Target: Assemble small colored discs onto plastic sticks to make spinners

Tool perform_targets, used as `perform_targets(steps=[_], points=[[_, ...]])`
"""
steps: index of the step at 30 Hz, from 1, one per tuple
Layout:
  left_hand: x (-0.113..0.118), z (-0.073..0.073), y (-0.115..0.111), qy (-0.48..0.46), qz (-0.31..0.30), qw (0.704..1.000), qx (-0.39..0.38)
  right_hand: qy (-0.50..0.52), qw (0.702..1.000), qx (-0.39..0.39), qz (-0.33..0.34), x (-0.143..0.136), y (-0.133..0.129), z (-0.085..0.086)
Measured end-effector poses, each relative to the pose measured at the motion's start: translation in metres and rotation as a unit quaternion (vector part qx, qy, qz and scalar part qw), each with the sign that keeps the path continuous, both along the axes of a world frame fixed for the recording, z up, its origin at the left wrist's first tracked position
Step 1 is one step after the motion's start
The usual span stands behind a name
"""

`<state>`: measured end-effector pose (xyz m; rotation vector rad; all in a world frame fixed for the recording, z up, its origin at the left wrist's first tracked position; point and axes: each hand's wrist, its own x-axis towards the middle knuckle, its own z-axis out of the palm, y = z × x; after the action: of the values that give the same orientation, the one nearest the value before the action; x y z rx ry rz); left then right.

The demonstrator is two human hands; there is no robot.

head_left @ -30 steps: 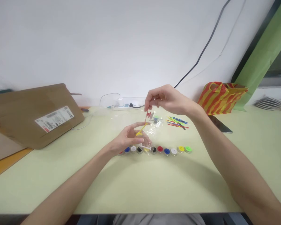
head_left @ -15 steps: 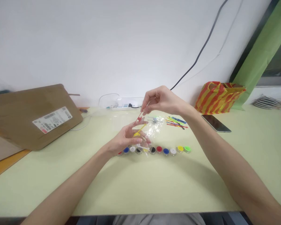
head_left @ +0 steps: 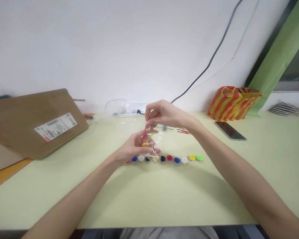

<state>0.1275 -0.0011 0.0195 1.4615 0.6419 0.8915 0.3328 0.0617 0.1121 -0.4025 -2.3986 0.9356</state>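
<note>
My left hand (head_left: 129, 148) is closed around a clear plastic bag (head_left: 160, 140) above the table. Inside the bag show a yellow piece with a thin stem (head_left: 147, 144) and a white stick (head_left: 153, 156). Over the bag's mouth, my right hand (head_left: 161, 113) pinches a thin red plastic stick with a wider red end (head_left: 144, 136), which hangs down by the left fingers. Below and behind the bag runs a row of small round containers with coloured tops, among them a red one (head_left: 169, 158) and a green one (head_left: 199, 158); my left hand hides some.
Thin coloured sticks (head_left: 183, 131) lie behind my right wrist. A phone (head_left: 229, 130) and a striped bag (head_left: 233, 104) are at the right. At the left leans a cardboard package (head_left: 52, 109). A power strip (head_left: 131, 114) sits by the wall.
My right hand has moved down and slightly left, lowering the red stick toward the bag. My left hand stays nearly in place with the bag.
</note>
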Motion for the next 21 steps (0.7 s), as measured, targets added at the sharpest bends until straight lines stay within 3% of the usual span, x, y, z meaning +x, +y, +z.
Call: perform_targets(steps=[5, 10, 13, 16, 21], points=[[-0.001, 0.000, 0.000, 0.012, 0.027, 0.999, 0.027, -0.036, 0.998, 0.050, 0.010, 0.002, -0.002, 0.003], [-0.001, 0.001, 0.001, 0.005, 0.067, 0.996, 0.057, -0.025, 0.999, 0.038, 0.005, 0.009, -0.009, 0.013], [-0.002, 0.001, 0.001, -0.012, 0.051, 0.997, 0.051, -0.040, 0.993, 0.101, -0.042, 0.007, -0.013, 0.014], [-0.002, -0.001, 0.000, -0.011, 0.019, 1.000, 0.022, 0.021, 0.977, 0.173, -0.125, 0.002, -0.015, 0.013], [0.001, -0.002, -0.002, 0.013, 0.002, 1.000, -0.012, 0.018, 0.983, 0.158, -0.091, 0.003, -0.023, 0.015]])
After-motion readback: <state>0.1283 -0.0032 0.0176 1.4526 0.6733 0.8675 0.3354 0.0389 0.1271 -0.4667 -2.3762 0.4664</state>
